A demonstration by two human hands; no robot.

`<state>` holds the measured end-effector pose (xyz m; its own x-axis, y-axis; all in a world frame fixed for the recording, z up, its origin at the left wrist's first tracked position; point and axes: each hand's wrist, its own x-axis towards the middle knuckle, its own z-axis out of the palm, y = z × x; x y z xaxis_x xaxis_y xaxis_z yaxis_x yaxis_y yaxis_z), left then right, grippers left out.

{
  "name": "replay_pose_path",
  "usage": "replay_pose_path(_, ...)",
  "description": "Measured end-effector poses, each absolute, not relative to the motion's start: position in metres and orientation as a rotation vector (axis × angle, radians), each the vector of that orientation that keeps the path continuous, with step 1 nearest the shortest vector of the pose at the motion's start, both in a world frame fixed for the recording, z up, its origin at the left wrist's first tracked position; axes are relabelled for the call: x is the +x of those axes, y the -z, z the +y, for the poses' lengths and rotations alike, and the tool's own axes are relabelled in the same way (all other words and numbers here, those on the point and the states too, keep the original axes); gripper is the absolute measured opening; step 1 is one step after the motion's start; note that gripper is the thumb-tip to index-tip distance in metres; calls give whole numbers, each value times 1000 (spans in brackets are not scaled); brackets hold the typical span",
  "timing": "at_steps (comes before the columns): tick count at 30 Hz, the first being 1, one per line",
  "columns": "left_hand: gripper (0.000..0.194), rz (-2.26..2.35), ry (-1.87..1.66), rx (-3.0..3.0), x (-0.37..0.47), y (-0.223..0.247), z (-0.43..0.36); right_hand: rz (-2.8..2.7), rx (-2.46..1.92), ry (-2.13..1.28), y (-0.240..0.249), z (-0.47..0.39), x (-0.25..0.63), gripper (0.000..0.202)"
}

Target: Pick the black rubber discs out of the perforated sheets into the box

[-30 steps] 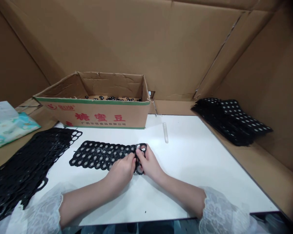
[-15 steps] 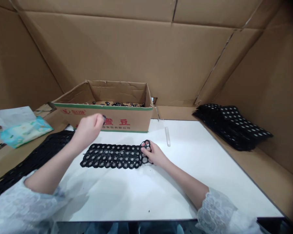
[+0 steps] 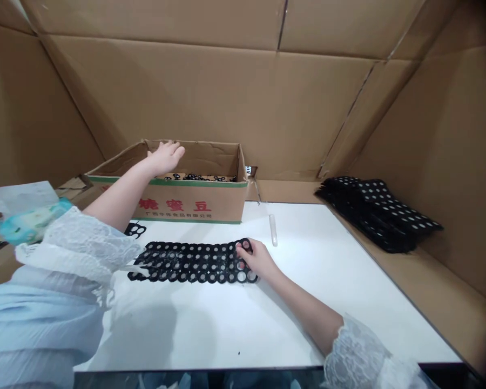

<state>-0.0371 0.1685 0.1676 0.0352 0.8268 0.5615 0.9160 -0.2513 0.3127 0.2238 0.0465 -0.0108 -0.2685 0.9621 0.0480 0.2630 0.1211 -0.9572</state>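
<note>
A black perforated strip with rows of round holes (image 3: 190, 263) lies flat across the white tabletop (image 3: 291, 319). My right hand (image 3: 256, 259) pinches the strip's right end, thumb and fingers on its upper corner. Over the open cardboard box (image 3: 194, 201) is my left hand (image 3: 166, 156), raised with its fingers spread and nothing seen in them. Small black rings (image 3: 198, 177) lie inside the box, below and right of that hand. The strip's left end is partly behind my left sleeve's lace.
A stack of black perforated sheets (image 3: 376, 210) sits at the right. Beyond my right hand is a clear tube (image 3: 272, 229). A tissue pack (image 3: 28, 219) lies far left. Another black piece (image 3: 136, 230) shows beside my left forearm. Cardboard walls surround the table.
My left hand has moved up and forward from in front of the box to over it, and its fingers have opened. My right hand stays at the strip's right end, which now lies flatter.
</note>
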Motion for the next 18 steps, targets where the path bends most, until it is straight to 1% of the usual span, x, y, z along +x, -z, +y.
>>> replay_pose_path(3, 43, -1745, 976, -2148, -18, -155, 133, -1524, -1243, -1335, 11, 46, 221, 19)
replay_pose_path(6, 38, -1681, 903, -2257, 11, -122, 84, -1410, -1244, -1480, 9, 43, 216, 17)
replay_pose_path(9, 34, -1785, 581, -2569, 35, -76, 37, -1323, -1217, -1564, 4, 37, 212, 14)
replay_pose_path(11, 33, -1857, 503, -2759, 45, -51, 18, -1326, -1162, -1602, 0, 32, 210, 16)
replay_pose_path(14, 32, -1923, 556, -2897, 50, -34, 7, -1377, -1061, -1654, -8, 23, 208, 21)
replay_pose_path(18, 22, -1927, 720, -3073, 52, -33, 5, -1314, -1012, -1716, -11, 16, 204, 20)
